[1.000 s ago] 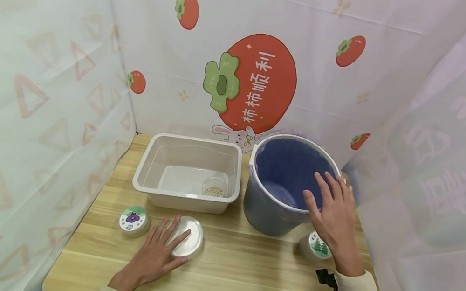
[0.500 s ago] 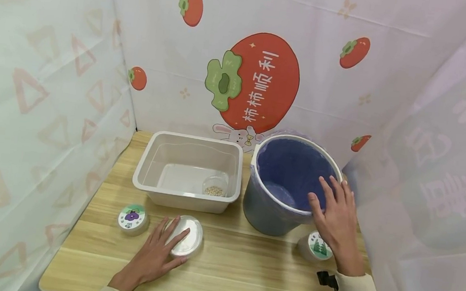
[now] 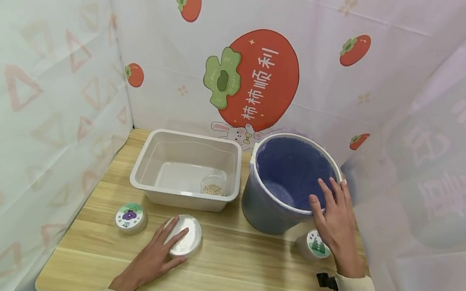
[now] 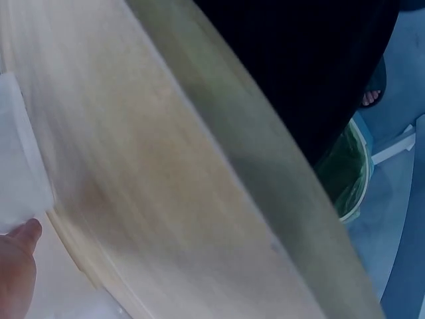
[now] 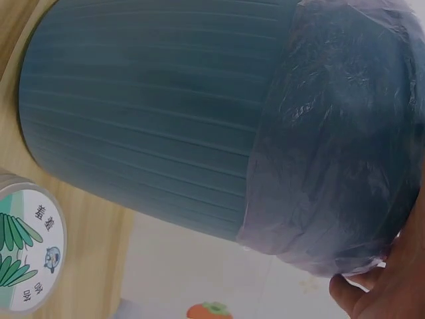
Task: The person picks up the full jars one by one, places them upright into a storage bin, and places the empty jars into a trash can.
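Note:
My left hand (image 3: pixel 157 254) rests with spread, fairly straight fingers on a round clear tub (image 3: pixel 190 240) with a pale top; what is inside cannot be made out. In the left wrist view, a fingertip (image 4: pixel 25 234) shows beside a whitish translucent thing (image 4: pixel 20 156). At the right, my right hand (image 3: pixel 335 221) lies over the near right rim of a blue-grey bucket (image 3: pixel 265 219), its fingers loosely spread. A thin plastic bag (image 5: pixel 325 139) lines the bucket and folds over its outside. The hand touches the rim area, as the right wrist view also shows.
A beige plastic basin (image 3: pixel 185 201) stands left of the bucket, holding a small clear cup of pale beans (image 3: pixel 213 189). Two labelled round tubs stand on the wooden table (image 3: pixel 237 272): one with a purple picture (image 3: pixel 130 217), one with green leaves (image 3: pixel 313 246). Printed curtains surround the table.
The right hand has settled slightly lower onto the bucket rim. The left hand stays on the clear tub. The view shifts a little.

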Demonstrator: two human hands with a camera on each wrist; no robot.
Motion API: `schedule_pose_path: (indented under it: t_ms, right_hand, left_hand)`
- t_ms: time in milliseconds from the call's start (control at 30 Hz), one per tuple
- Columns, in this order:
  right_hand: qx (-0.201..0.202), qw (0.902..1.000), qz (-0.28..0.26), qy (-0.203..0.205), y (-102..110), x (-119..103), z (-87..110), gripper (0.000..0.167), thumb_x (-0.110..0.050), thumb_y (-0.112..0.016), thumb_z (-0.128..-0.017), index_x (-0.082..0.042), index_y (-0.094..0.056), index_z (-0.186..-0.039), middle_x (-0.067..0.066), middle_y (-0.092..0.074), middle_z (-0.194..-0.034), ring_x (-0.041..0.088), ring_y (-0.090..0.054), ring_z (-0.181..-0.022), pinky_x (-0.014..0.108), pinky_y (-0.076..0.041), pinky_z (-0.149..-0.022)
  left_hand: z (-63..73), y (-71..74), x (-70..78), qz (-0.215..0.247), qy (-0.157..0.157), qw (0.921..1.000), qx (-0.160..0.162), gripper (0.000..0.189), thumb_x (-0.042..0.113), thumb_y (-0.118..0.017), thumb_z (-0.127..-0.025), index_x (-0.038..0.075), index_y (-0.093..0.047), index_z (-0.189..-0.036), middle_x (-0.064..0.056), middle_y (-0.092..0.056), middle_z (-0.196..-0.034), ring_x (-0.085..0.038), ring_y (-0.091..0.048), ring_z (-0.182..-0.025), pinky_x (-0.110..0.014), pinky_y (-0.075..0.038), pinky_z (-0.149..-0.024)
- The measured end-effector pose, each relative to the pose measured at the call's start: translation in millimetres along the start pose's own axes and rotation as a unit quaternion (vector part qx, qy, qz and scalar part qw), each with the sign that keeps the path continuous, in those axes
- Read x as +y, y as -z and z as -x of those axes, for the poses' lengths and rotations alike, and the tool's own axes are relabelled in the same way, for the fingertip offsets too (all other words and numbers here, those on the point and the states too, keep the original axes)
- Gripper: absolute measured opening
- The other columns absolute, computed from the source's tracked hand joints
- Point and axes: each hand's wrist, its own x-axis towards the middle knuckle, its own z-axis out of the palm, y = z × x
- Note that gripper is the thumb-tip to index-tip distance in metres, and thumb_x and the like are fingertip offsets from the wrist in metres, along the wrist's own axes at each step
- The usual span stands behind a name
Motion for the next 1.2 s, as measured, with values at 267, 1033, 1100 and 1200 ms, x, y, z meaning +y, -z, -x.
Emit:
schedule_pose_path:
  t_ms: [267, 1033, 1100, 1200]
  right_hand:
    - [-0.004, 0.9998, -0.014, -0.013, -0.5, -0.6, 1.9, 0.054, -0.043, -0.056, -0.113, -0.005, -0.065, -0.150, 0.030, -0.045, -0.165, 0.054, -0.022, -0.164, 0.065, -0.018, -0.134]
    - [-0.009, 0.9985, -0.041, -0.035, -1.4, -0.2, 1.3, 0.055, -0.042, -0.058, -0.112, -0.005, -0.063, -0.152, 0.029, -0.042, -0.168, 0.051, -0.016, -0.167, 0.073, -0.022, -0.129]
    - [-0.011, 0.9984, -0.042, -0.038, -0.9, -0.6, 1.0, 0.055, -0.042, -0.057, -0.112, -0.005, -0.062, -0.152, 0.029, -0.041, -0.168, 0.051, -0.016, -0.167, 0.074, -0.023, -0.128]
    - [-0.014, 0.9982, -0.042, -0.040, -0.7, -0.9, 1.0, 0.055, -0.043, -0.057, -0.113, -0.006, -0.062, -0.153, 0.029, -0.041, -0.169, 0.050, -0.015, -0.167, 0.075, -0.024, -0.128]
  left_hand:
    - [1.6, -2.4, -2.6, -0.013, -0.020, 0.9996, 0.014, 0.088, 0.053, -0.082, -0.094, 0.029, -0.044, -0.168, -0.015, -0.028, -0.180, -0.050, -0.038, -0.155, -0.057, -0.057, -0.109]
    - [-21.0, 40.9, 26.4, -0.029, -0.069, 0.9960, 0.049, 0.075, 0.067, -0.059, -0.105, 0.029, -0.045, -0.168, -0.014, -0.032, -0.178, -0.040, -0.045, -0.152, -0.054, -0.062, -0.102]
    - [-24.2, 47.8, 30.7, -0.031, -0.074, 0.9955, 0.050, 0.075, 0.068, -0.057, -0.105, 0.028, -0.046, -0.167, -0.014, -0.032, -0.178, -0.040, -0.044, -0.153, -0.053, -0.062, -0.101]
    - [-29.5, 59.6, 36.6, -0.030, -0.080, 0.9949, 0.054, 0.075, 0.070, -0.056, -0.105, 0.027, -0.048, -0.166, -0.016, -0.033, -0.177, -0.038, -0.044, -0.154, -0.052, -0.062, -0.102]
